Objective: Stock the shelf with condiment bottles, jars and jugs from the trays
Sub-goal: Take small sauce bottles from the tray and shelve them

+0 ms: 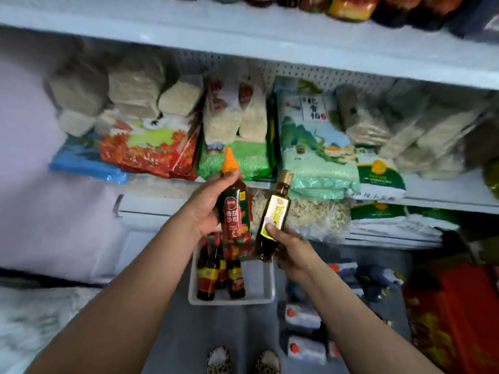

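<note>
While both hands are raised in front of the shelves, each carries one bottle, prob. so two go up per trip. Left hand (206, 209) wraps its fingers round the ketchup bottle (235, 209), red label w/ orange nozzle cap, held upright & label facing out, likely to check facing before placing. Right hand (293, 252) grips the dark oil bottle (274, 214) low on its body, thumb on the yellow label, neck tilted slightly right; a low grip leaves the top free to slide onto a shelf. Below, on the floor, the white tray (256, 298) holds several more dark bottles (208, 273), so stocking is partway. Top shelf (270, 36) already carries jars, blurred; middle shelf is packed w/ noodle & rice bags (313, 147). White jugs (305, 344) wait on the floor, right of the tray.
</note>
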`<action>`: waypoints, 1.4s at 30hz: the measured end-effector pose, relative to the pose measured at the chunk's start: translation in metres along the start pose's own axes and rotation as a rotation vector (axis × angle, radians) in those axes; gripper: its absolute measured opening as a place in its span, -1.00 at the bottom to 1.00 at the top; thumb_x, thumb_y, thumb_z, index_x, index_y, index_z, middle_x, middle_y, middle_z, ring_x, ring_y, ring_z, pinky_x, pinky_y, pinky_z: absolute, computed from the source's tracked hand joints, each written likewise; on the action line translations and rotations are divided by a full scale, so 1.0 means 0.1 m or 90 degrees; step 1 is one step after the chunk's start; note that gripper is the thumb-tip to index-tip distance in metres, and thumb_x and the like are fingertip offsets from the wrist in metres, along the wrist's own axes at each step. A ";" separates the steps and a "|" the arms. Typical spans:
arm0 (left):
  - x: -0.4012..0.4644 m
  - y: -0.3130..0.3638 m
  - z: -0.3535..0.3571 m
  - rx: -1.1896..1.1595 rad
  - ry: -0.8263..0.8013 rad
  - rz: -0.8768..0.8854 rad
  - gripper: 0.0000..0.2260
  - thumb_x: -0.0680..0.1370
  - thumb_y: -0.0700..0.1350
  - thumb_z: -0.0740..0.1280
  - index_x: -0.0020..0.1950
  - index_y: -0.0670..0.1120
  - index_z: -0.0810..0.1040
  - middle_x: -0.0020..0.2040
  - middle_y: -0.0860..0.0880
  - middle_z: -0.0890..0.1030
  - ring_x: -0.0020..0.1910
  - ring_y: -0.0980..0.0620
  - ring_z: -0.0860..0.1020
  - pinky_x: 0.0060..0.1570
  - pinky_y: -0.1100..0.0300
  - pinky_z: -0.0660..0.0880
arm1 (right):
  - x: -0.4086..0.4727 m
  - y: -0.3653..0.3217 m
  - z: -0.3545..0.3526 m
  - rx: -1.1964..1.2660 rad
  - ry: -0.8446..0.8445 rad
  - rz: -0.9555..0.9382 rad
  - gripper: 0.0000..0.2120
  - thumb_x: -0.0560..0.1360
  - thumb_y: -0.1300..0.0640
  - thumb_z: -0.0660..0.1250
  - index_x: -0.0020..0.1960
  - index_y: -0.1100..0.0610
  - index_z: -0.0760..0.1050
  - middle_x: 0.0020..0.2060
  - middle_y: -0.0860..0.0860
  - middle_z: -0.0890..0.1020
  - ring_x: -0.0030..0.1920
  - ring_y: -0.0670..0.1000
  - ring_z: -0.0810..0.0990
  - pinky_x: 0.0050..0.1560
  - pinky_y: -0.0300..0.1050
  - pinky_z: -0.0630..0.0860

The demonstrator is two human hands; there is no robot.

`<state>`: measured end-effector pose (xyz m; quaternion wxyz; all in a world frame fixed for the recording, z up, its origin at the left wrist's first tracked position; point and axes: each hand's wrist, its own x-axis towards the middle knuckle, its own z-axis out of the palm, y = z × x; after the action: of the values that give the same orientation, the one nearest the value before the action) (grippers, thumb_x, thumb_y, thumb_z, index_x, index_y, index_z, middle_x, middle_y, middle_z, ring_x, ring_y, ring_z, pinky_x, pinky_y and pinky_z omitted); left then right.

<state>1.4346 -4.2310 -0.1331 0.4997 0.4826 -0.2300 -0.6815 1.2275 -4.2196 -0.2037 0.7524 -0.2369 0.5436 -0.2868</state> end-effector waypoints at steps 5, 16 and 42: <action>-0.43 0.94 0.33 0.022 -0.054 0.099 -0.71 0.47 0.10 0.34 0.10 0.00 0.64 -0.05 -0.09 0.64 -0.03 -0.05 0.59 -0.03 0.08 0.52 | -0.56 -0.75 0.40 0.020 0.000 -0.104 -0.54 0.41 0.17 0.51 0.27 0.24 0.55 0.02 0.13 0.71 -0.09 0.03 0.69 -0.22 -0.15 0.59; -0.43 1.87 0.93 0.119 -0.134 0.160 -0.77 0.39 -0.07 0.51 -0.06 -0.09 0.56 -0.19 -0.08 0.63 -0.17 -0.03 0.59 -0.07 0.11 0.54 | -0.97 -1.97 0.68 0.007 -0.064 -0.330 -0.73 0.50 0.25 0.43 0.20 0.20 0.60 -0.07 0.05 0.70 -0.16 -0.08 0.67 -0.20 -0.22 0.52; 1.60 2.87 2.03 0.368 0.092 0.351 -0.41 0.38 -0.21 0.57 0.34 -0.08 0.41 0.31 -0.08 0.55 0.26 -0.01 0.51 0.22 0.05 0.43 | -0.26 -3.89 0.20 -0.039 -0.083 -0.502 -0.64 0.46 0.28 0.46 0.26 0.19 0.57 0.03 0.04 0.73 0.00 -0.06 0.70 0.00 -0.21 0.54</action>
<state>1.3806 -4.5226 0.1133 0.5224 0.5699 -0.4975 -0.3935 1.1728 -4.4819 0.0798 0.6101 -0.4673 0.3703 -0.5219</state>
